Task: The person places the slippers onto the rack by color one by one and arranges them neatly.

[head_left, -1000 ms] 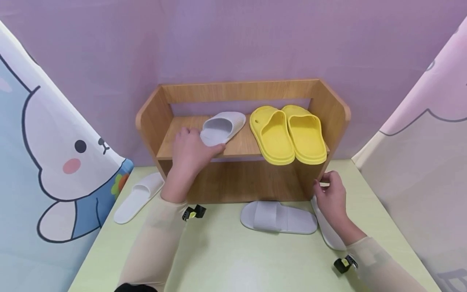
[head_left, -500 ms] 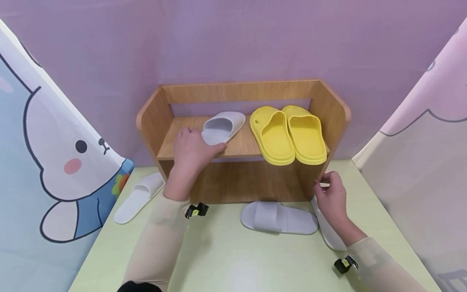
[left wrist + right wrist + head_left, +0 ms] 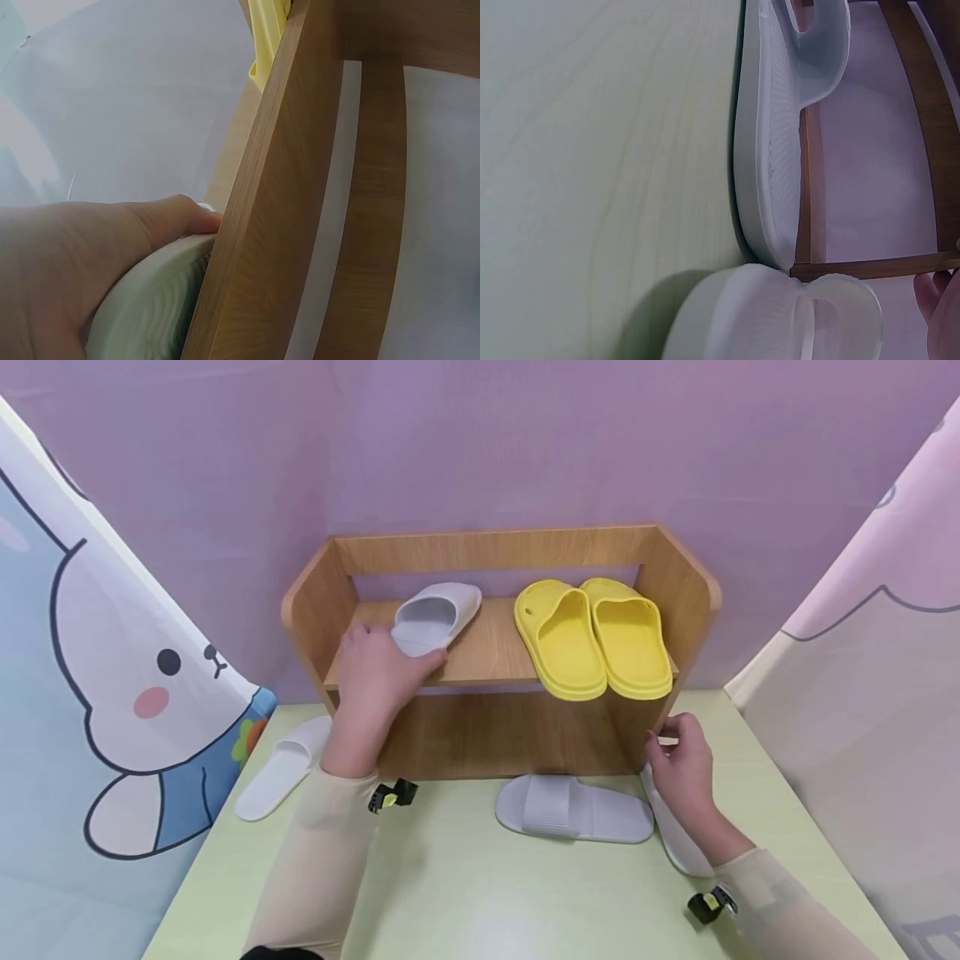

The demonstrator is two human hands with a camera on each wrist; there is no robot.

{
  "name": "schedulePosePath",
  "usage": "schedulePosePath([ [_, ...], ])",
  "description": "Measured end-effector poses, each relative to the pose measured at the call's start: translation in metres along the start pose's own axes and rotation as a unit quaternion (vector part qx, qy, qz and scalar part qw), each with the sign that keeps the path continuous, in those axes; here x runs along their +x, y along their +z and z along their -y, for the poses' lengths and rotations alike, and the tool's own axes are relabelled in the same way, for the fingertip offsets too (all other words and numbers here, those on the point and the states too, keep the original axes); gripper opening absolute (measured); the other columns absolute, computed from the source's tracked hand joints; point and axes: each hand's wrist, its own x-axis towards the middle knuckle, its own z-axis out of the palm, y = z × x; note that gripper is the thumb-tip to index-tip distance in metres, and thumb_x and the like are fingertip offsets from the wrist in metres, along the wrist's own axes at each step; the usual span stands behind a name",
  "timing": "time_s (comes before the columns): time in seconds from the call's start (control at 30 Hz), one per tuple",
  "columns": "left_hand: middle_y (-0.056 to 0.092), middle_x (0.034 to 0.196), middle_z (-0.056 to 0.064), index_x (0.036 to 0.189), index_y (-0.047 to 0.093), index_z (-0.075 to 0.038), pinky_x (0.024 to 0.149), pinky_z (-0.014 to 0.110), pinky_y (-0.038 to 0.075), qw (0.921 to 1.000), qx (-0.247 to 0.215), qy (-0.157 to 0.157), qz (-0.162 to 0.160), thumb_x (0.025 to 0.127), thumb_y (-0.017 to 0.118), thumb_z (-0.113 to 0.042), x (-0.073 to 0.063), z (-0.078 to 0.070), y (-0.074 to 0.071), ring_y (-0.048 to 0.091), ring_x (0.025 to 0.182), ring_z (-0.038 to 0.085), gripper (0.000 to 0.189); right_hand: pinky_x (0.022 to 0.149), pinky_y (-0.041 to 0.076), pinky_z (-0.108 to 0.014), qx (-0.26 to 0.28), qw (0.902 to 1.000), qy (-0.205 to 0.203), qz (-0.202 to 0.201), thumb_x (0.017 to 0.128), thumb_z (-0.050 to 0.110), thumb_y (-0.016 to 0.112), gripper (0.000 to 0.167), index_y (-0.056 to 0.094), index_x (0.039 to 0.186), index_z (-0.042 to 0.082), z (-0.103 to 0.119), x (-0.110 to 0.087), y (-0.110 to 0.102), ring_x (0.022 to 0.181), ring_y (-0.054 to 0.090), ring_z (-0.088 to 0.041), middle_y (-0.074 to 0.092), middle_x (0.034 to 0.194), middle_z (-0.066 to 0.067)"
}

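Note:
On the upper shelf of the wooden shoe rack (image 3: 495,547), my left hand (image 3: 378,672) grips the heel end of a grey slipper (image 3: 438,610), toe toward the back. The left wrist view shows the thumb along the slipper's ribbed sole (image 3: 161,300), against the shelf edge. My right hand (image 3: 682,768) pinches the front edge of the rack's right side panel, low down. Below that hand a white slipper (image 3: 678,839) lies partly hidden on the table. Another grey slipper (image 3: 551,807) lies sideways in front of the rack, in the right wrist view close to the panel.
A pair of yellow clogs (image 3: 592,643) stands on the right of the upper shelf, heels over its front edge. At the rack's left lies a white slipper (image 3: 281,768) on the pale table (image 3: 480,902). Purple cloth (image 3: 487,443) hangs behind.
My left hand has moved left along the shelf with the grey slipper, opening a wider gap to the yellow clogs. The right hand stays at the side panel.

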Motion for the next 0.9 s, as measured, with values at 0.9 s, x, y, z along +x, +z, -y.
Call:
schedulePosePath([
  [0.9, 0.052, 0.127, 0.031, 0.134, 0.06, 0.014, 0.094, 0.064, 0.053, 0.9955, 0.07, -0.054, -0.034, 0.09, 0.072, -0.071, -0.004, 0.014, -0.005, 0.052, 0.12, 0.048, 0.096, 0.074, 0.049, -0.003, 0.006, 1.0, -0.003, -0.002, 0.098, -0.004, 0.069, 0.017, 0.059, 0.111, -0.003, 0.0, 0.0, 0.0, 0.097, 0.069, -0.023, 0.068, 0.105, -0.015],
])
